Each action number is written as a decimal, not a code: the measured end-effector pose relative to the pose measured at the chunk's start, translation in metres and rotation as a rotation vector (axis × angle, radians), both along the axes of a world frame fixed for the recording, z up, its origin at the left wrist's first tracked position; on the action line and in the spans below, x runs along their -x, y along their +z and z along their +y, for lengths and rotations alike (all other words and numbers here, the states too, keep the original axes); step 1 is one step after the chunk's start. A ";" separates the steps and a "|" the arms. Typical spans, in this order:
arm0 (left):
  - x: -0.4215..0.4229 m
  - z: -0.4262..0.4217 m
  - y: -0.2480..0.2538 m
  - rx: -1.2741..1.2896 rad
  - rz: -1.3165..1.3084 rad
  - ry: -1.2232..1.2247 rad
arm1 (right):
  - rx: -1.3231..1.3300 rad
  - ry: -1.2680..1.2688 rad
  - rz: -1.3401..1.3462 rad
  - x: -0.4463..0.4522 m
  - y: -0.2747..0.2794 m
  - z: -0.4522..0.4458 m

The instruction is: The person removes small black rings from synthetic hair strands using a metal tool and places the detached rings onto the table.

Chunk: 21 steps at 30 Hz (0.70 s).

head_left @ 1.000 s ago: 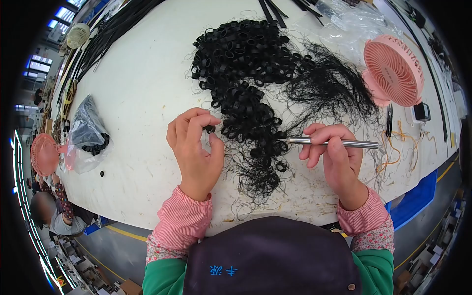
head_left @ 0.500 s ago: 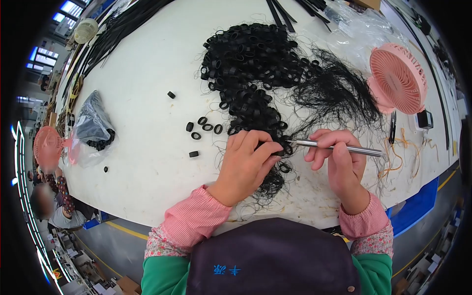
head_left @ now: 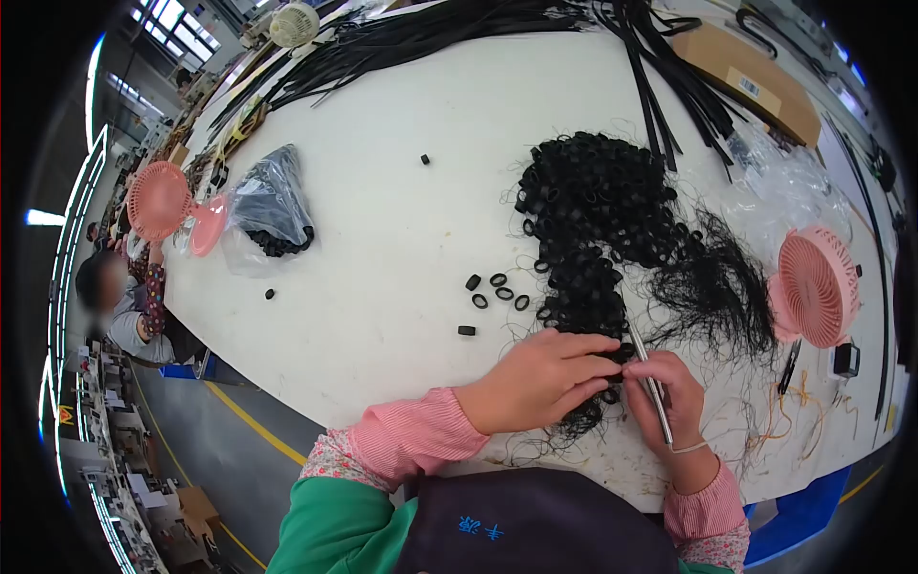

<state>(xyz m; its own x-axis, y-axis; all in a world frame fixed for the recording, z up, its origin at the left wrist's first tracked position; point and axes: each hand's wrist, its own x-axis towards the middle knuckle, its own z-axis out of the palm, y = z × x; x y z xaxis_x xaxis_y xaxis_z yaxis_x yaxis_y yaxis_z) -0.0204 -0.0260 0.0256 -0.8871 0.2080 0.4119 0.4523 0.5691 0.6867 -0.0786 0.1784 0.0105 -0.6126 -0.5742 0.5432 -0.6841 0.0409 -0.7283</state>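
Note:
My left hand (head_left: 543,379) reaches over the lower end of the cluster of black rings (head_left: 598,191), its fingers pinched close to the other hand's fingertips; what lies between them is too small to tell. A slim metal tool (head_left: 650,383) is held in my right hand (head_left: 669,397), its upper end pointing at the cluster. Fine black threads (head_left: 722,287) spread to the right of the rings. Several loose black rings (head_left: 504,294) lie on the white table (head_left: 382,239) left of the cluster.
Pink fans stand at the right (head_left: 818,287) and left (head_left: 161,201). A plastic bag of black pieces (head_left: 273,206) lies at the left, near another person (head_left: 129,311). Black strips (head_left: 411,48) and a cardboard box (head_left: 751,81) are at the back. Orange cord (head_left: 798,411) lies at the right.
The view has turned leftward. Loose rings now lie left of the cluster. My left hand has moved right onto the cluster's lower end, and the metal tool has swung from nearly level to steep.

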 end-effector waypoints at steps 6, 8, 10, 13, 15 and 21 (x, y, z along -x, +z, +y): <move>0.106 -0.179 0.005 0.402 0.366 0.731 | -0.055 -0.111 -0.088 0.001 0.004 0.004; 0.138 -0.242 -0.037 0.548 0.402 0.865 | -0.056 -0.111 -0.070 0.001 0.005 0.004; 0.165 -0.287 -0.082 0.648 0.031 0.928 | -0.063 -0.122 -0.083 0.004 0.005 0.004; 0.188 -0.281 -0.078 0.538 -0.011 0.680 | -0.060 -0.159 -0.117 0.007 0.000 0.006; 0.179 -0.266 -0.071 0.390 -0.041 0.657 | -0.021 -0.128 -0.141 0.007 -0.008 0.007; 0.093 -0.194 -0.048 0.338 -0.104 0.401 | -0.131 -0.085 -0.160 0.004 -0.001 0.008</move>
<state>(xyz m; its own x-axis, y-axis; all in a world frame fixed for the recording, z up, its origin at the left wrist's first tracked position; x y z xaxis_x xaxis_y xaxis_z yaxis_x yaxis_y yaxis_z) -0.1138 -0.2198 -0.0226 -0.9567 -0.0497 0.2866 0.0935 0.8806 0.4645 -0.0822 0.1859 0.0094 -0.7341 -0.5765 0.3588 -0.5500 0.1949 -0.8121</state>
